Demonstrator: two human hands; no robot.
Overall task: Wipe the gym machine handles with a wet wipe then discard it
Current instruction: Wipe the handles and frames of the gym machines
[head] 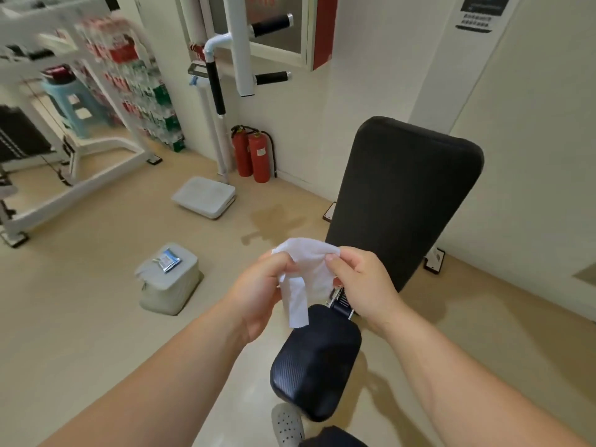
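Hands meet at the centre of the view, sharing one white wet wipe point(306, 269) in mid-air above the join of a black bench. The left hand point(258, 285) grips the wipe's 9 o'clock edge with its fingers curled round a bunched fold. The right hand point(361, 282) pinches the 3 o'clock edge between thumb and forefinger. A loose strip of the wipe hangs toward 6 o'clock, ending in front of the seat pad point(317, 362). The tilted backrest point(403, 195) rises at 1 o'clock from the hands.

Well apart from the wipe, at 11 to 12 o'clock, a white machine by the wall carries three black grips: an upper handle point(272, 24), a lower handle point(272, 78) and an upright handle point(215, 88). Two red fire extinguishers point(253, 153) stand on the floor below them. At 9 o'clock from the hands a pale box point(171, 291) sits on the floor with a foil packet point(167, 260) lying on top. A grey perforated shoe point(287, 424) shows at 6 o'clock.
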